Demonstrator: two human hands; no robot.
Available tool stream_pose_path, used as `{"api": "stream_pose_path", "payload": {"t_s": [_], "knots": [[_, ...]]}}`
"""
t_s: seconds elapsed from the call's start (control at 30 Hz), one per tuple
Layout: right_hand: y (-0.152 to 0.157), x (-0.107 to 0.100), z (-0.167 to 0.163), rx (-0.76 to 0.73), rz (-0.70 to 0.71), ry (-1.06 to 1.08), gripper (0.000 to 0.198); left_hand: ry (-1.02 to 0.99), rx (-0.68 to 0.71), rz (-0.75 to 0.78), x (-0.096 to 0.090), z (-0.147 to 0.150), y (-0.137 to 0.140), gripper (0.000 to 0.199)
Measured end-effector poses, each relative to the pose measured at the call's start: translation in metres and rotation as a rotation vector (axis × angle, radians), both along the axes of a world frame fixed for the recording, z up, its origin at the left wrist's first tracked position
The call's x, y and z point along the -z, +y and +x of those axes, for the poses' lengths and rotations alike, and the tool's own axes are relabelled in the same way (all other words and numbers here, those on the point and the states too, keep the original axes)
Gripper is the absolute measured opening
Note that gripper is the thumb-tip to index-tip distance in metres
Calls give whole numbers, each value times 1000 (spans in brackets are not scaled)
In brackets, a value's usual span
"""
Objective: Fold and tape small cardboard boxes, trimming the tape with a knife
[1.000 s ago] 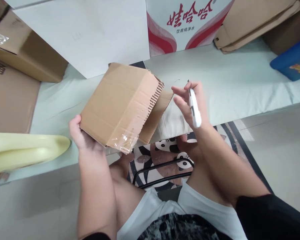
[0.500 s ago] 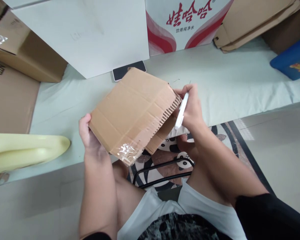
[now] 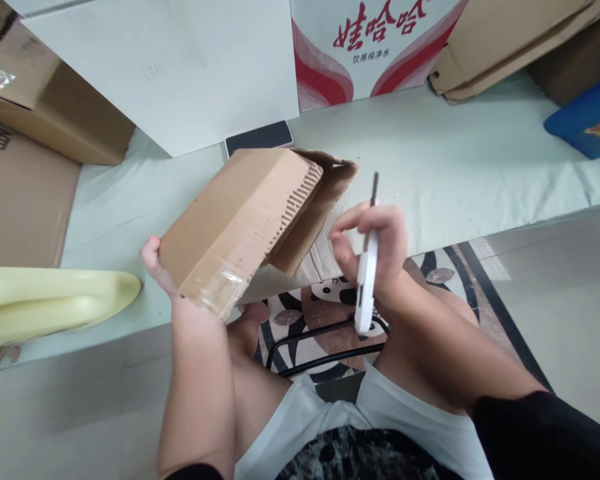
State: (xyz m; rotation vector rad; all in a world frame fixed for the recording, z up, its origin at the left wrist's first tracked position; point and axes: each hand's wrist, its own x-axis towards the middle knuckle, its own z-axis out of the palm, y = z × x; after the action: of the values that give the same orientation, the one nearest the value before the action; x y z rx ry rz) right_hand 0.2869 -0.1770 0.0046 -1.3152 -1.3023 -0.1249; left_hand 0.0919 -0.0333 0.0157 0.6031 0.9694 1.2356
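Note:
A brown cardboard box is tilted in the air above the front of the bench, its cut end facing right and its flaps apart there. Clear tape shines on its lower corner. My left hand grips the box's left side from below, and most of its fingers are hidden behind the cardboard. Right of the open end, my right hand is closed around a white utility knife. A thin dark blade sticks out at the knife's upper end, apart from the box.
A phone lies behind the box, against a large white carton. Farther right stand a printed water carton, folded cardboard and a blue container. A pale yellow object lies at left on the cloth-covered bench.
My right hand has come away from the box's right edge, and the knife now points upward with its blade showing. The box has shifted left and tipped, exposing its open end more.

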Motion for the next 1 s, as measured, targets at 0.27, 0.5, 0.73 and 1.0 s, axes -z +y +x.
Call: {"api": "stream_pose_path", "payload": {"t_s": [0.27,0.5,0.73,1.0], "knots": [[6,16,-26,-132,-182,-66,36,-97,-59,44,8,19,-8,29],[4,7,-18,-367,-279,138,38,-31,-66,36,5,19,-18,31],[-2,4,-4,-589,-357,159,33,-39,-10,-3,2,13,-17,37],[-5,10,4,-337,-159,347,27,-49,-161,8,-2,9,-9,25]]}}
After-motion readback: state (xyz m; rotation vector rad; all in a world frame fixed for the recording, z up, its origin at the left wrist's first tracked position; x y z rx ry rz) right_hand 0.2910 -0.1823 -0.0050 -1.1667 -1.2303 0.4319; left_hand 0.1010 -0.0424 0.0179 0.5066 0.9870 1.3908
